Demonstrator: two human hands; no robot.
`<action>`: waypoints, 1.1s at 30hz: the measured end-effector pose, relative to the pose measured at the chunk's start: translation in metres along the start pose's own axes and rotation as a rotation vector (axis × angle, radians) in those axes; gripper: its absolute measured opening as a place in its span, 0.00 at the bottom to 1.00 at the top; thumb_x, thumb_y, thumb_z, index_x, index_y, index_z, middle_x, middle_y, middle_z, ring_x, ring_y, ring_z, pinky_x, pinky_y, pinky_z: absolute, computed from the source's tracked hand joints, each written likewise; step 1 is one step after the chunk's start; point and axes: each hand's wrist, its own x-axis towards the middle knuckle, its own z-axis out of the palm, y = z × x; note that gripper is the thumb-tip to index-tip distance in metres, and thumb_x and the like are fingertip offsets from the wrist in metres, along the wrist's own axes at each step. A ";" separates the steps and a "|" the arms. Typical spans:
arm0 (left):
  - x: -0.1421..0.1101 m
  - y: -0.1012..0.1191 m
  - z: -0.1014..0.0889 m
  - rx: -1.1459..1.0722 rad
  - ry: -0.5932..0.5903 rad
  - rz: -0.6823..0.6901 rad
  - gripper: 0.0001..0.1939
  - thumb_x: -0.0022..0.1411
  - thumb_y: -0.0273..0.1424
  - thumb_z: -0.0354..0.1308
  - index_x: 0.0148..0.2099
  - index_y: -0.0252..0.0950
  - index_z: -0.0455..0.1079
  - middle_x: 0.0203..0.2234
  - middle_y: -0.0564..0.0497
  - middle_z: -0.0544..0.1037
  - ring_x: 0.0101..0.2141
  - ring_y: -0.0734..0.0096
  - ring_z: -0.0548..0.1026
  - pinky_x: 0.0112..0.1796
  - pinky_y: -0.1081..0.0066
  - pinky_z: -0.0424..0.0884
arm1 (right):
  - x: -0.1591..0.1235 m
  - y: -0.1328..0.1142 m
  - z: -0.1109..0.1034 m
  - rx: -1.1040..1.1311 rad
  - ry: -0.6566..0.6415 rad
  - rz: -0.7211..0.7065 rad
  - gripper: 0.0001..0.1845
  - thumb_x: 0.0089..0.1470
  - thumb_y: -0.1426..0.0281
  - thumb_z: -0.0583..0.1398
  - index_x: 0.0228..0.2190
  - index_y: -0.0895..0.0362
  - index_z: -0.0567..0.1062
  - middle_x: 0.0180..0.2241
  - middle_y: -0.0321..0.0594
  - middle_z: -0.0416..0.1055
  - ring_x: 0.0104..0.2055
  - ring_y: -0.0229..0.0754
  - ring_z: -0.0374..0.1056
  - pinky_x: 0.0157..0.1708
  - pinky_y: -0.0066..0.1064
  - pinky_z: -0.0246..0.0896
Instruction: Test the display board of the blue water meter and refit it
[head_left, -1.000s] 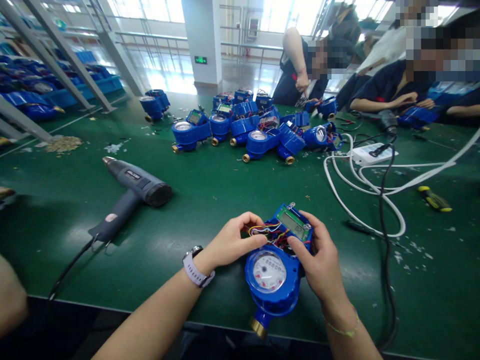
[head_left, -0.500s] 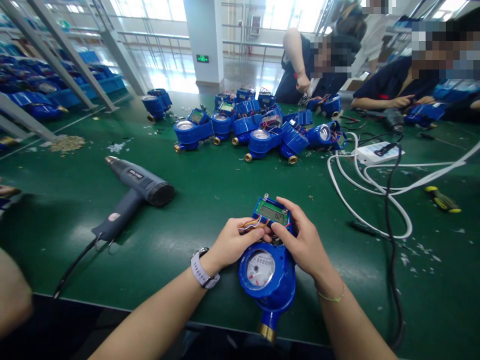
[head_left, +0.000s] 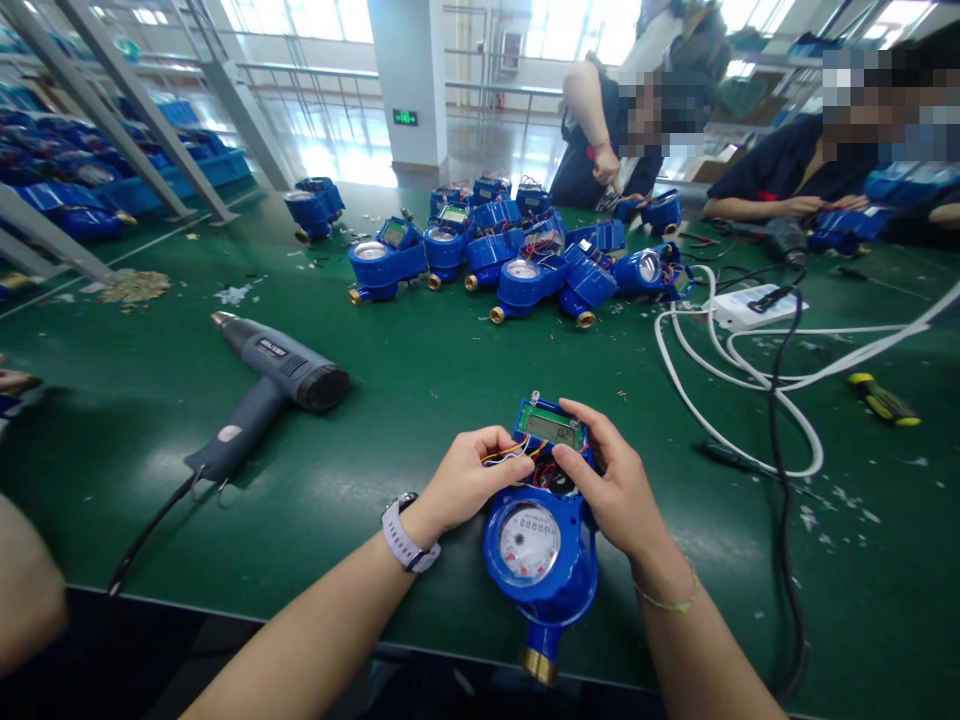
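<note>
"Where is the brightest light seen?"

"At the far windows (head_left: pixel 574 30), which are washed out to white; strong glare is returned by the floor (head_left: pixel 337 150)."

"And nearer?"

"The tabletop (head_left: pixel 420 375) is more dimly lit, with pale sheens spread on its gloss. On the held meter (head_left: pixel 566 570), the dial (head_left: pixel 529 540) is rendered fairly clearly."

"Are the edges kept crisp?"

"Hardly: the left-hand posts (head_left: pixel 245 125) are stretched aslant, the leftmost crates (head_left: pixel 187 172) are softened, and two heads are masked by pixel blocks (head_left: pixel 667 110)."

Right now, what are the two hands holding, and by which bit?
The right hand grips the blue meter by the side of its display housing; the left hand pinches its thin wires.
</note>
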 end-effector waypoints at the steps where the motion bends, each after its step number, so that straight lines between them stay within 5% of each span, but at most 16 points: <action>1: 0.000 0.000 -0.001 -0.021 -0.017 -0.006 0.22 0.51 0.45 0.69 0.30 0.32 0.66 0.23 0.55 0.71 0.24 0.79 0.66 0.30 0.76 0.61 | 0.000 0.000 0.000 0.000 0.006 -0.003 0.27 0.57 0.56 0.61 0.55 0.55 0.68 0.52 0.45 0.69 0.50 0.51 0.68 0.52 0.45 0.62; 10: 0.004 0.000 -0.003 -0.176 -0.012 -0.050 0.21 0.48 0.42 0.71 0.29 0.31 0.68 0.26 0.50 0.77 0.28 0.75 0.72 0.34 0.75 0.65 | -0.001 0.002 0.002 0.010 0.033 -0.011 0.28 0.56 0.57 0.62 0.54 0.56 0.69 0.50 0.46 0.70 0.49 0.51 0.68 0.53 0.47 0.62; 33: 0.001 0.016 -0.017 0.347 -0.077 0.033 0.12 0.57 0.37 0.63 0.35 0.31 0.71 0.29 0.50 0.77 0.31 0.71 0.72 0.34 0.72 0.66 | -0.004 0.002 0.001 0.018 0.062 0.017 0.28 0.56 0.55 0.61 0.53 0.56 0.69 0.48 0.47 0.70 0.46 0.50 0.69 0.49 0.46 0.65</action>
